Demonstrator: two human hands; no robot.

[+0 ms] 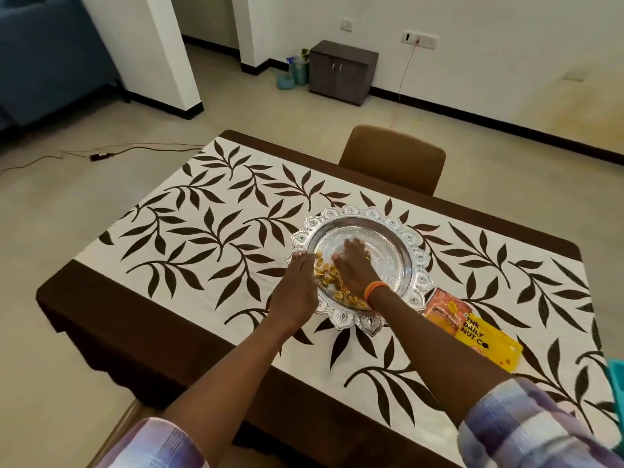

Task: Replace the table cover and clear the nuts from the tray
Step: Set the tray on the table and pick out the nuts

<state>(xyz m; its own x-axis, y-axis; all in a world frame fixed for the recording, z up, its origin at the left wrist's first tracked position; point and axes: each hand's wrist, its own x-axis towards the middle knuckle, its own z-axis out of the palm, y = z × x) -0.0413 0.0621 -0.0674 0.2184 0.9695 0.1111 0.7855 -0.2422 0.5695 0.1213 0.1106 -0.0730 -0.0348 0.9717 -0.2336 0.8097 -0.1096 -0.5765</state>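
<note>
A round silver tray (398, 238) with a scalloped rim sits on the white table cover (209, 238) printed with dark brown leaves. Several pale nuts (332, 282) lie heaped in the tray's near-left part, between both hands. My left hand (297, 288) rests at the tray's left rim with straight fingers, its edge against the nuts. My right hand (354, 265), an orange band on its wrist, lies flat inside the tray with fingers extended against the heap from the right.
A yellow and orange nut packet (472, 329) lies on the cover just right of the tray. A brown chair (393, 157) stands at the table's far side. A teal object (616, 376) shows at the right edge. Cables lie on the floor to the left.
</note>
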